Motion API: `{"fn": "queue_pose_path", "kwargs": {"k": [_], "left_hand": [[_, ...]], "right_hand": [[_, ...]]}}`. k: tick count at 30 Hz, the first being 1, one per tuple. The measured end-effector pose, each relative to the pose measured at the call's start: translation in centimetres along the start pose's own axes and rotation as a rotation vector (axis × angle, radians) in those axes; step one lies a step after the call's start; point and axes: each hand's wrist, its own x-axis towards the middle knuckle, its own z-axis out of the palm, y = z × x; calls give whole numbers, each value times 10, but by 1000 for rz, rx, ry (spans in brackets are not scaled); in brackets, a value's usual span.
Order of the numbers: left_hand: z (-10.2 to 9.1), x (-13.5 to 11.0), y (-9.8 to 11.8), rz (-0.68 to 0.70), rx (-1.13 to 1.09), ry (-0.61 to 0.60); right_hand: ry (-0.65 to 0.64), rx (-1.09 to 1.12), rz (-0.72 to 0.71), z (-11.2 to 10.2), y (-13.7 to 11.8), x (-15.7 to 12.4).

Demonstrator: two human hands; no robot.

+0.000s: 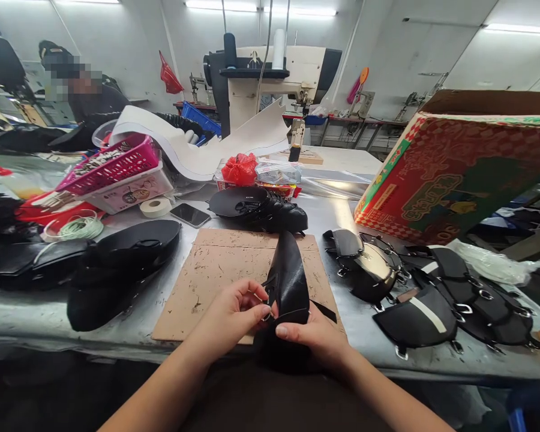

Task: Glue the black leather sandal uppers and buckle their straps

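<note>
A black leather shoe upper (291, 279) stands on edge in front of me, over the near part of a cardboard sheet. My right hand (317, 336) grips its lower side, thumb across the leather and fingers behind. On the other side, my left hand (243, 309) pinches a small metal buckle (266, 315) at the upper's edge, by a thin black strap. Part of the buckle is hidden by my fingertips. Several black leather pieces with metal buckles (416, 321) lie in a loose pile to the right.
Beneath the work lies the stained cardboard sheet (216, 258). Black shoe parts (128, 258) sit left, others (256, 207) beyond the sheet. A phone (189, 215), tape roll (155, 207) and pink basket (112, 165) stand back left. A sewing machine (270, 78) rises behind; a red carton (454, 174) leans right.
</note>
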Motion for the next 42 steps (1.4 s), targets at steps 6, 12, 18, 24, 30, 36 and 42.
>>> {"fn": "queue_pose_path", "kwargs": {"k": [6, 12, 18, 24, 30, 36, 42], "left_hand": [[-1, 2, -4, 56, -13, -44], [0, 2, -2, 45, -29, -53], [-1, 1, -1, 40, -13, -57], [-1, 1, -4, 62, -17, -70], [0, -7, -6, 153, 124, -110], [0, -5, -14, 82, 65, 7], [2, -1, -14, 32, 58, 22]], "right_hand": [[-27, 43, -17, -1, 1, 1], [-6, 42, -2, 0, 2, 2], [-2, 24, 14, -2, 4, 4], [33, -16, -29, -1, 4, 5], [60, -65, -60, 3, 1, 4], [74, 60, -46, 0, 5, 5], [58, 62, -21, -3, 7, 6]]}}
